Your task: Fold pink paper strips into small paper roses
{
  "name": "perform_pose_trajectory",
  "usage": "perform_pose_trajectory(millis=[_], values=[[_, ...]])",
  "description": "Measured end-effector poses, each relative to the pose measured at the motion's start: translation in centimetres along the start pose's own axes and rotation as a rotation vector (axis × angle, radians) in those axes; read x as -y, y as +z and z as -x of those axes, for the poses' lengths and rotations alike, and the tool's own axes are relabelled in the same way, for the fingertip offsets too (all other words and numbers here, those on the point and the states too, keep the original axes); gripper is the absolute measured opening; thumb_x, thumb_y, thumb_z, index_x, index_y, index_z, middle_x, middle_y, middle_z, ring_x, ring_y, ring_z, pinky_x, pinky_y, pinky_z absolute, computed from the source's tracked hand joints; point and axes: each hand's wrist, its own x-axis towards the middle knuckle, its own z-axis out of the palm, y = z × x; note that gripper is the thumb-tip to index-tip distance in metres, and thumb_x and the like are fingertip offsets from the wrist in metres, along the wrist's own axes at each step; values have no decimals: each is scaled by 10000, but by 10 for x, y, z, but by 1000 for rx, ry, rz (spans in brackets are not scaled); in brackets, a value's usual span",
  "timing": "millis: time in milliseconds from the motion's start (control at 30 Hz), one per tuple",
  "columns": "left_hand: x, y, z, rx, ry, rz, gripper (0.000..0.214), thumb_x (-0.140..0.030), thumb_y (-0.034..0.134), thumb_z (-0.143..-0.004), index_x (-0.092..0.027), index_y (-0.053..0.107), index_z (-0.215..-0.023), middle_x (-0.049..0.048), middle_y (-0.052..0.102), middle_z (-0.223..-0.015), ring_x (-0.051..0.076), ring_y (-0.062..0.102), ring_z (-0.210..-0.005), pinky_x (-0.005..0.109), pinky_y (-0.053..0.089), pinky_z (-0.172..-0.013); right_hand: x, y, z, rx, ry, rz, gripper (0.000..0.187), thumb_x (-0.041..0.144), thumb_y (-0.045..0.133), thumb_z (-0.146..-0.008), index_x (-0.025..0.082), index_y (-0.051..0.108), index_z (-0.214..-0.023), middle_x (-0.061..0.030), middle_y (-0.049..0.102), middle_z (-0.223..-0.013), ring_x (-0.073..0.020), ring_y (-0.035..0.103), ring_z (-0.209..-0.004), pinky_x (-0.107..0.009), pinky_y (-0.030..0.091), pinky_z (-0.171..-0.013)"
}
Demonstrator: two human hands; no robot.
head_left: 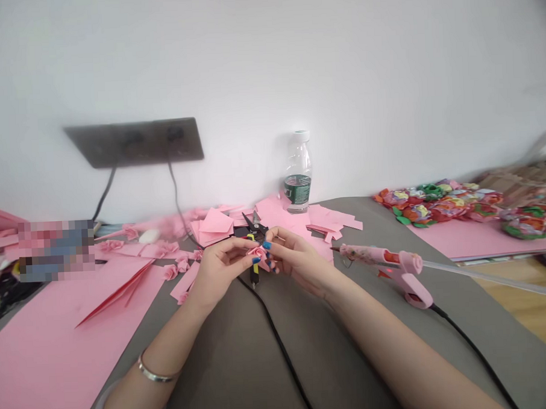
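Note:
A small pink paper rose (257, 252) is pinched between my two hands above the grey table. My left hand (221, 264) grips it from the left with thumb and fingertips. From the right, the thumb and fingers of my right hand (297, 257) close on its other side. Black pliers with yellow-and-black handles (254, 276) lie just behind and below the rose, partly hidden by my fingers. Loose pink paper pieces (216, 222) are spread behind my hands. Several finished pink paper roses (170, 271) lie to the left.
To the right a pink hot glue gun (400, 268) rests with its clear glue stick (493, 279) and black cord. A water bottle (297, 173) stands by the wall. Colourful paper flowers (436, 206) lie at the far right; large pink sheets (57, 334) at left. A black cable (279, 337) crosses the table.

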Motion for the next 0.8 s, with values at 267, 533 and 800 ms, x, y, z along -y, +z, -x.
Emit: perform_pose_trajectory(millis=[267,533,800], values=[[-3,0,-1,8,0,24,166,-223,792,-734,-171,741,-884,46,760,-895,163,706,-843,263,574,-789,0,3,1,60,158,-214,394,356,843,-677,212,521,-851,58,561,-646,-58,483,-545,-172,374,-544],[4,-3,-2,-53,-66,63,186,-281,776,-753,-177,677,-871,30,724,-878,151,672,-824,237,540,-721,-4,2,-5,-116,-95,76,334,472,732,-759,194,551,-793,51,496,-629,-83,432,-548,-216,345,-531],[-1,0,0,-5,-119,-22,253,-328,746,-769,-181,691,-967,72,752,-967,213,702,-917,306,554,-793,-5,0,-5,-103,-334,453,218,393,665,-823,186,597,-805,9,582,-682,-120,526,-604,-254,418,-559]])
